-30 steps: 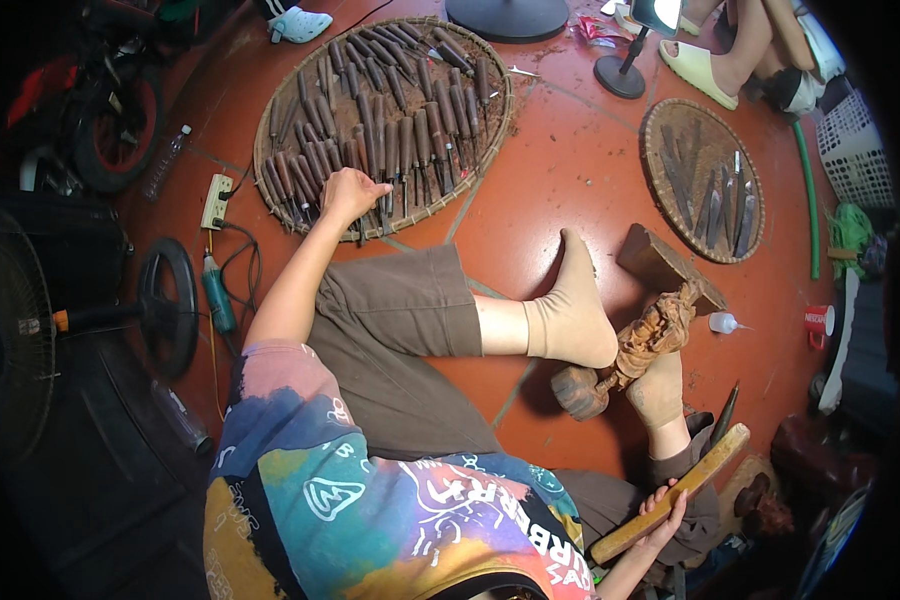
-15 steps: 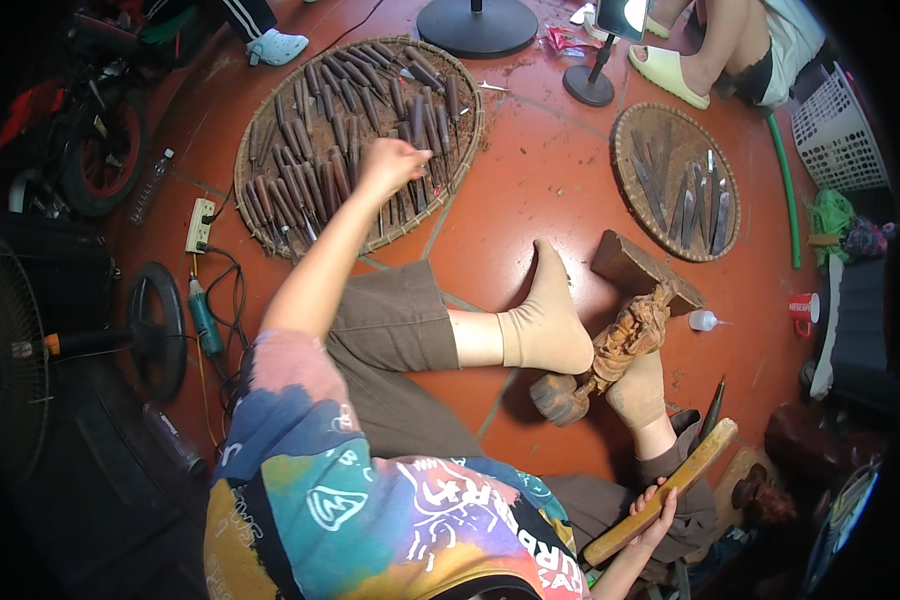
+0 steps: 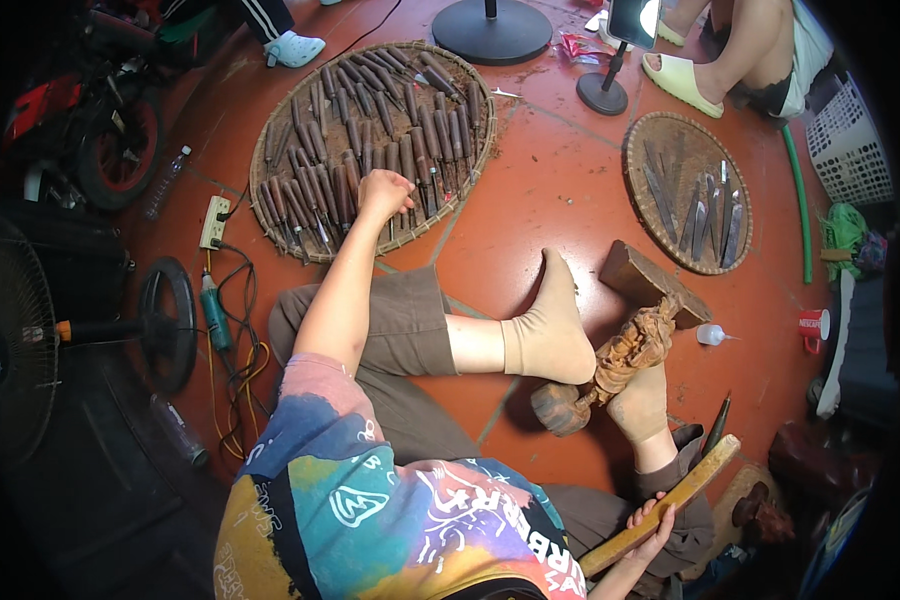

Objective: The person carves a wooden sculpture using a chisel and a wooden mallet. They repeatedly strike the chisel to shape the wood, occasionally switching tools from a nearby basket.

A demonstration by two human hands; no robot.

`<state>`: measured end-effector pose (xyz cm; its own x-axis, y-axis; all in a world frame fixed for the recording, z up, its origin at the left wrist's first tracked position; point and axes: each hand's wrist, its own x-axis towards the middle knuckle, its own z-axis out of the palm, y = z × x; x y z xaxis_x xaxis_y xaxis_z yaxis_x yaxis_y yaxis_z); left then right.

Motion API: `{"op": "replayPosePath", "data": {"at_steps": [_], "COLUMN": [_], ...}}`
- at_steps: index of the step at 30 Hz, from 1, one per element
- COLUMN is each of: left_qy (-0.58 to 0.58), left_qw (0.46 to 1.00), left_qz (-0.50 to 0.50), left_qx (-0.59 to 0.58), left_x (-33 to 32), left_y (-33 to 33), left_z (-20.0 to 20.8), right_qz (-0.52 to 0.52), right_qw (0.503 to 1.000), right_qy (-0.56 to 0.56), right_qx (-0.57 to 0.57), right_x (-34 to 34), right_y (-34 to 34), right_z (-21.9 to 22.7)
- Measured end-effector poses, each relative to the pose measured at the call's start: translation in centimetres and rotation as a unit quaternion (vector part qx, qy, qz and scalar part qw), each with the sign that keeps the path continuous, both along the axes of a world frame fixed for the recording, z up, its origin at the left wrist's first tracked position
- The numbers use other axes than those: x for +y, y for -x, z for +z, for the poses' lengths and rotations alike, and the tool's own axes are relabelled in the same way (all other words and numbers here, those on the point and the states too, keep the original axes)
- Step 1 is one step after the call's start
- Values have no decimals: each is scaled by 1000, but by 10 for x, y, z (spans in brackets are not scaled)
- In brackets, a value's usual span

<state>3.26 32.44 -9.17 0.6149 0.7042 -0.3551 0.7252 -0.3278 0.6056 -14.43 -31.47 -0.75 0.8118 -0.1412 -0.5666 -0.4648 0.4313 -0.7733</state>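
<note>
My left hand [image 3: 385, 195], fingers curled in, is over the near part of a round woven tray [image 3: 488, 140] filled with rows of wood-handled carving chisels [image 3: 320, 190]. Whether its fingertips hold a chisel is hidden. At the lower right, my right hand [image 3: 654, 526] is wrapped round a long, flat wooden bat [image 3: 685, 500], which slants up to the right. Between my socked feet [image 3: 550, 335] lies a brown carved wooden figure [image 3: 632, 350] with a rounded end, its far end near a wooden block [image 3: 650, 283].
A smaller woven tray [image 3: 642, 205] holds several blades. A small squeeze bottle [image 3: 712, 334] and a red mug [image 3: 813, 328] stand at right. On the left are a power strip [image 3: 213, 222], cables, a teal tool [image 3: 214, 315] and a fan [image 3: 10, 350]. Other people's feet [image 3: 295, 48] show beyond.
My left hand has come back toward me over the chisels, to the tray's near part. The whole view has shifted slightly. My right hand still grips the bat.
</note>
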Motion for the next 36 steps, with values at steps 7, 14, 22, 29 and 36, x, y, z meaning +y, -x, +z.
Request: {"op": "replayPosePath", "data": {"at_steps": [7, 14, 22, 29, 36], "left_qy": [-180, 192, 85, 11, 74], "left_qw": [973, 980, 996, 985, 990], "left_qz": [-54, 42, 4, 102, 111], "left_qx": [135, -31, -9, -139, -43], "left_x": [-5, 26, 38, 121, 123], "left_y": [-10, -1, 14, 80, 134], "left_z": [-42, -41, -11, 76, -1], "right_qz": [5, 6, 26, 13, 19], "right_qw": [1000, 1000, 1000, 1000, 999], "right_qy": [-1, 4, 7, 17, 25], "right_qx": [0, 1, 0, 3, 13], "right_x": [3, -1, 1, 2, 0], "right_y": [-3, -1, -4, -2, -2], "right_z": [1, 3, 0, 1, 3]}}
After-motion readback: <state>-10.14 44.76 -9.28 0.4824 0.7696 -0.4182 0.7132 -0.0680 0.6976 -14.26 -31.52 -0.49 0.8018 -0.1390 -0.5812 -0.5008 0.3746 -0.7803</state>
